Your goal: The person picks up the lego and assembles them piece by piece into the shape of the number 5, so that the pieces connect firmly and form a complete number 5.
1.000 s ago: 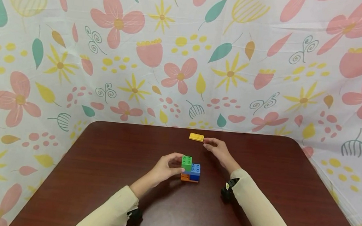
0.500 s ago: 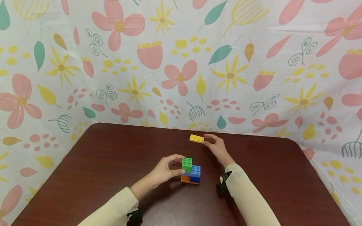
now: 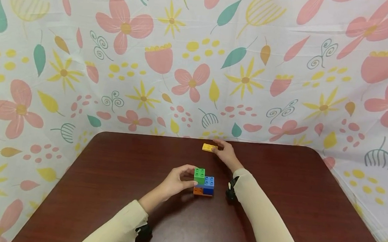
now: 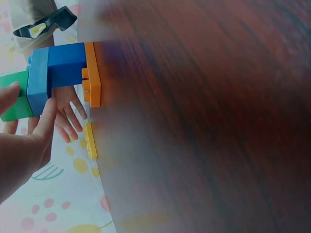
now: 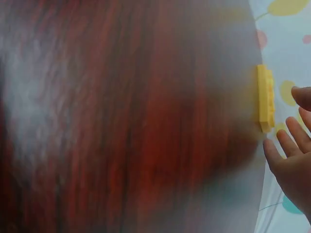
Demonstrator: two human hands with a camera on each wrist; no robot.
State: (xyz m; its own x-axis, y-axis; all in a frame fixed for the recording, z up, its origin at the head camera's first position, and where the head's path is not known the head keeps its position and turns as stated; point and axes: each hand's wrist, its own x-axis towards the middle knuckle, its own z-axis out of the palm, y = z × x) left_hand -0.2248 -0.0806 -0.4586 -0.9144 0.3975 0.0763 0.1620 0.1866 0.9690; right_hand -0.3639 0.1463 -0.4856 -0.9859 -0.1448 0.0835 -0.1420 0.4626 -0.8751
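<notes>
Pinching a studded green-blue-orange stack (image 3: 208,183) is the left hand (image 3: 177,179); the right hand (image 3: 226,154), fingers released, is beside a yellow brick (image 3: 207,147) near the desk's far edge (image 3: 274,147).

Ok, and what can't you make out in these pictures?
- Head view: some fingertips of the left hand, hidden behind the green block.
- Head view: one end of the yellow plate, covered by the right hand; firm contact is unclear.
- Right wrist view: part of the right hand, cut off by the picture's edge.
- Head view: the table's near edge, below the frame.
</notes>
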